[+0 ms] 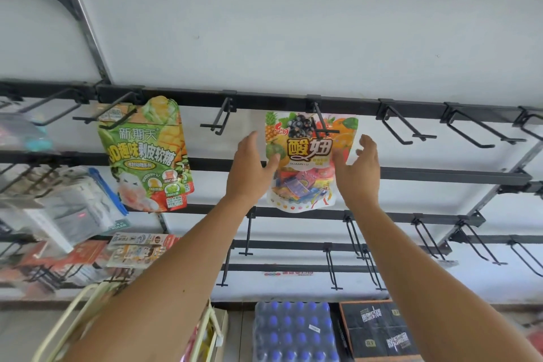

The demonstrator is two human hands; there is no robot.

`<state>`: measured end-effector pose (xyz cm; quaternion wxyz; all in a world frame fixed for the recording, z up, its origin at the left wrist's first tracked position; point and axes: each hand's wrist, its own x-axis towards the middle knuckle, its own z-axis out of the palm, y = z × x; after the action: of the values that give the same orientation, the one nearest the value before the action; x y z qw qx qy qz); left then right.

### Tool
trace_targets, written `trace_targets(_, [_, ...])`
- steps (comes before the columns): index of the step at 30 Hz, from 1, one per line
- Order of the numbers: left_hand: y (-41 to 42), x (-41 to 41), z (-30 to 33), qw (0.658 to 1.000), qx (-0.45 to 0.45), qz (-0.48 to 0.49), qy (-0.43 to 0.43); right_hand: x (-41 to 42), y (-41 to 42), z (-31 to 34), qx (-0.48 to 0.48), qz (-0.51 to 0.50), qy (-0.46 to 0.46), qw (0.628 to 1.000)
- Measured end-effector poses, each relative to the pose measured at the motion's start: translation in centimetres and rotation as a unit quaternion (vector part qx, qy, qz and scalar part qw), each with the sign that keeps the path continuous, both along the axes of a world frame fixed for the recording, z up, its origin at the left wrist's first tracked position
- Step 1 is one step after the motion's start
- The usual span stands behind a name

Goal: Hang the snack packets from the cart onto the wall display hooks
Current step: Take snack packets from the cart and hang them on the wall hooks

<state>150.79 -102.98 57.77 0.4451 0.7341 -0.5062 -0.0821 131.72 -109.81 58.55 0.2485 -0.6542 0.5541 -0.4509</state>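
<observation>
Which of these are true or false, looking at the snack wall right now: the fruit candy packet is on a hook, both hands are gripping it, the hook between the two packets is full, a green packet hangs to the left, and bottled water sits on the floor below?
1. The fruit candy packet hangs on a hook. True.
2. Both hands grip it. False: the left hand and right hand are open beside it, fingers relaxed.
3. The hook between the two packets is full. False: it holds nothing.
4. A green packet hangs to the left. True.
5. A pack of blue-capped bottles sits below. True.
</observation>
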Motion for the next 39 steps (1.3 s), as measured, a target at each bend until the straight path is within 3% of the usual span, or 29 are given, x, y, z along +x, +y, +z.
trace_targets(5, [4.0,1.0,-3.9,0.976,0.084,-0.022,-0.197,0.7,4.5,-3.7,-0.069,0.029,0.175,0.982])
trace_targets(10, [9.3,2.0,-7.9,0.957,0.138,-0.057,-0.248,2.7,10.5,-7.7,-0.091,0.087,0.291,0.948])
trace_targets(20, [21.1,6.7,-16.6,0.938,0.268,-0.031,-0.218,7.6,19.9,-14.6,-0.047,0.237,0.331,0.912])
trace_targets(28, [30.4,8.8,-18.9,0.918,0.353,0.065,-0.17,10.9,23.4,-19.0,0.029,0.398,0.353,0.846])
trace_targets(35, [38.1,11.7,-20.5,0.871,0.45,0.139,-0.143,16.4,28.7,-21.6,0.091,0.457,0.382,0.798])
trace_targets(39, [39.7,14.3,-21.1,0.873,0.448,0.145,-0.129,19.4,30.5,-22.2,0.108,0.47,0.406,0.776])
